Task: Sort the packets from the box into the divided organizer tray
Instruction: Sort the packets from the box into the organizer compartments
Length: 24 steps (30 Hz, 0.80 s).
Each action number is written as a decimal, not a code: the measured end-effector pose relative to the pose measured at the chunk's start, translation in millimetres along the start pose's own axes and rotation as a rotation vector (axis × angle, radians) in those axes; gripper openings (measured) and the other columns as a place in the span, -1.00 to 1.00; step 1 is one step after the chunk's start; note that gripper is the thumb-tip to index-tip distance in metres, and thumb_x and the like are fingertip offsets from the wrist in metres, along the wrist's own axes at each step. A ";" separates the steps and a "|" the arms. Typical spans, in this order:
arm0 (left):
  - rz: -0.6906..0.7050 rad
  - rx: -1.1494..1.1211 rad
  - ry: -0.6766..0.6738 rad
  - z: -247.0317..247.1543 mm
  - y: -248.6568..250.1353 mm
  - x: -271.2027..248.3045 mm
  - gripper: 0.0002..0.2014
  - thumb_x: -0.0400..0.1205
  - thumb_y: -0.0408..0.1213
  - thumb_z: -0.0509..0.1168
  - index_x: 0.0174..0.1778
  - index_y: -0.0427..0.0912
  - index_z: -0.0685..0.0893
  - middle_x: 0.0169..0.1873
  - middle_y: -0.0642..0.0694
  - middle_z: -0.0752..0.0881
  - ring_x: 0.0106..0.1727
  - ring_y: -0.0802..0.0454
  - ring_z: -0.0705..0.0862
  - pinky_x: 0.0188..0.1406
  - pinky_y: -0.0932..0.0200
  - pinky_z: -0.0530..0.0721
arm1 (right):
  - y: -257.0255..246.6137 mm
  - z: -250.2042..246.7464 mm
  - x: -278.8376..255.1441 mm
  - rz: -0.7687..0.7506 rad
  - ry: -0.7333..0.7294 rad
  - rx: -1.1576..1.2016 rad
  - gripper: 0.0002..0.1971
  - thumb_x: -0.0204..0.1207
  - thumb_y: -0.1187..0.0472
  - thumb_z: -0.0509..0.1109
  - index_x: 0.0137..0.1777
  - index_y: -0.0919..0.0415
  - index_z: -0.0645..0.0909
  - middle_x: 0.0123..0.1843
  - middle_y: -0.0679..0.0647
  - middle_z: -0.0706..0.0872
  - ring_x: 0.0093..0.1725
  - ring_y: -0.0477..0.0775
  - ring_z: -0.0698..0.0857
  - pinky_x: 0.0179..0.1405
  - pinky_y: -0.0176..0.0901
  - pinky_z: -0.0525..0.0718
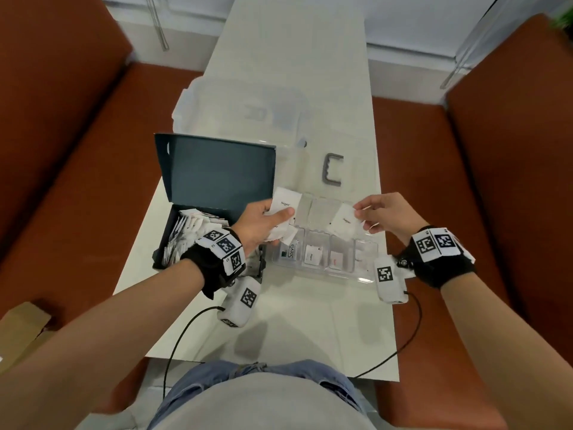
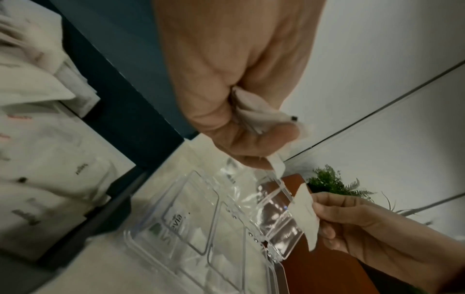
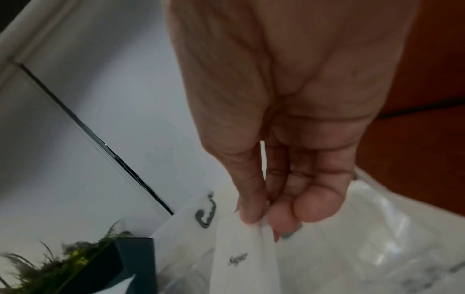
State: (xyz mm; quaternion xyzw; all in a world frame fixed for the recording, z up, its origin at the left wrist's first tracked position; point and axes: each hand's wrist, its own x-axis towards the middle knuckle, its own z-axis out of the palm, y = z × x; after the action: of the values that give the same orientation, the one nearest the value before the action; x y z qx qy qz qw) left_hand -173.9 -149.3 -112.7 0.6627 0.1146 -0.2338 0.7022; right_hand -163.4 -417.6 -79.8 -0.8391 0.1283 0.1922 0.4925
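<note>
A dark blue box (image 1: 186,243) with its lid up stands on the left of the table, holding several white packets (image 1: 189,226). A clear divided organizer tray (image 1: 370,243) lies to its right, with a Stevia packet (image 1: 290,251) and other packets in its near compartments. My left hand (image 1: 263,221) grips a bunch of white sugar packets (image 1: 286,201) between box and tray. My right hand (image 1: 383,214) pinches one white sugar packet (image 1: 344,223) above the tray's far right compartments. The right wrist view shows the pinched packet (image 3: 241,258) under the fingertips (image 3: 251,216).
The tray's clear lid (image 1: 310,169) with a grey handle (image 1: 331,170) lies open behind it. A clear plastic bin (image 1: 242,107) stands further back. Orange seats (image 1: 77,166) flank the narrow white table (image 1: 297,321). A potted plant (image 2: 332,183) is off to the right.
</note>
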 end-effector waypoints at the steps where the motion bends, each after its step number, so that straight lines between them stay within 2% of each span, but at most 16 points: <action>1: -0.001 0.006 -0.010 5.7 -0.7 0.4 -0.74 0.62 -0.24 0.41 0.19 -0.26 0.69 -0.07 -0.17 0.75 -0.24 -0.01 0.72 -0.57 0.24 0.61 | 6.9 -5.7 -1.0 0.026 0.001 -0.061 -0.94 0.50 0.35 0.48 -0.05 0.27 0.74 -0.34 0.10 0.73 -0.43 -0.07 0.67 -0.36 -0.26 0.69; 3: 0.006 0.028 -0.024 16.8 -1.6 1.8 -0.79 0.62 -0.25 0.40 0.14 -0.22 0.69 -0.10 -0.17 0.75 -0.26 -0.01 0.72 -0.61 0.28 0.59 | 19.9 -14.9 -3.0 0.076 0.023 -0.183 -0.95 0.51 0.34 0.46 -0.06 0.24 0.73 -0.31 0.13 0.73 -0.40 -0.04 0.66 -0.39 -0.26 0.66; 6: 0.011 0.071 -0.045 31.0 -2.4 5.1 -0.83 0.63 -0.24 0.39 0.10 -0.19 0.69 -0.14 -0.13 0.74 -0.24 -0.03 0.71 -0.55 0.24 0.64 | 37.2 -20.6 -6.4 0.122 0.058 -0.384 -0.92 0.54 0.32 0.41 -0.04 0.21 0.73 -0.25 0.14 0.74 -0.35 -0.03 0.68 -0.37 -0.27 0.65; 9: -0.001 0.066 -0.061 42.8 -3.7 7.7 -0.83 0.63 -0.24 0.40 0.10 -0.18 0.70 -0.17 -0.09 0.73 -0.27 0.02 0.70 -0.52 0.24 0.64 | 48.0 -13.4 -8.4 0.113 0.113 -0.572 -0.89 0.56 0.26 0.36 -0.03 0.16 0.73 0.03 0.21 0.70 -0.05 0.13 0.70 -0.06 -0.13 0.66; 11: -0.009 0.069 -0.066 48.7 -4.7 9.0 -0.80 0.62 -0.23 0.41 0.13 -0.18 0.70 -0.16 -0.10 0.75 -0.28 0.02 0.70 -0.56 0.27 0.60 | 49.9 -2.6 -10.3 0.088 0.109 -0.649 -0.85 0.56 0.23 0.34 -0.01 0.09 0.75 0.12 0.19 0.70 0.07 0.21 0.69 0.07 -0.04 0.68; 13: -0.016 0.078 -0.061 53.5 -5.7 10.1 -0.78 0.61 -0.21 0.42 0.14 -0.17 0.71 -0.14 -0.10 0.76 -0.28 0.02 0.70 -0.57 0.28 0.57 | 52.1 8.4 -11.4 0.068 0.080 -0.740 -0.80 0.56 0.24 0.29 0.04 0.07 0.74 0.09 0.14 0.73 0.04 0.21 0.71 -0.03 -0.06 0.67; 16: -0.026 0.080 -0.055 57.0 -6.9 11.3 -0.82 0.61 -0.20 0.42 0.10 -0.10 0.72 -0.13 -0.09 0.77 -0.26 0.02 0.71 -0.56 0.27 0.58 | 58.2 17.8 -11.4 0.055 0.081 -0.854 -0.75 0.57 0.27 0.24 0.08 0.07 0.72 0.04 0.11 0.74 -0.01 0.20 0.71 -0.19 -0.15 0.54; 20: -0.028 0.074 -0.040 56.5 -8.6 10.8 -0.92 0.61 -0.20 0.41 -0.01 -0.02 0.72 -0.14 -0.06 0.77 -0.23 0.02 0.73 -0.54 0.24 0.62 | 66.9 19.4 -8.9 0.022 0.118 -0.944 -0.75 0.58 0.26 0.20 0.08 0.03 0.69 0.00 0.07 0.74 0.00 0.16 0.70 -0.22 -0.17 0.46; 24: -0.035 0.060 -0.017 55.8 -11.1 10.0 -0.90 0.61 -0.19 0.42 0.02 -0.03 0.71 -0.09 -0.08 0.76 -0.23 0.03 0.74 -0.55 0.26 0.62 | 71.4 22.1 -5.7 -0.039 0.112 -1.067 -0.76 0.57 0.26 0.20 0.08 0.05 0.68 -0.03 0.07 0.73 -0.11 0.15 0.69 -0.27 -0.19 0.46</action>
State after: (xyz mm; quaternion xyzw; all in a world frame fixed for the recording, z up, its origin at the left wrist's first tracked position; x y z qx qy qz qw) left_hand -178.9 -206.1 -121.8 0.6794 0.1134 -0.2550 0.6786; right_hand -201.8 -432.6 -142.5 -0.9840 0.0233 0.1766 -0.0063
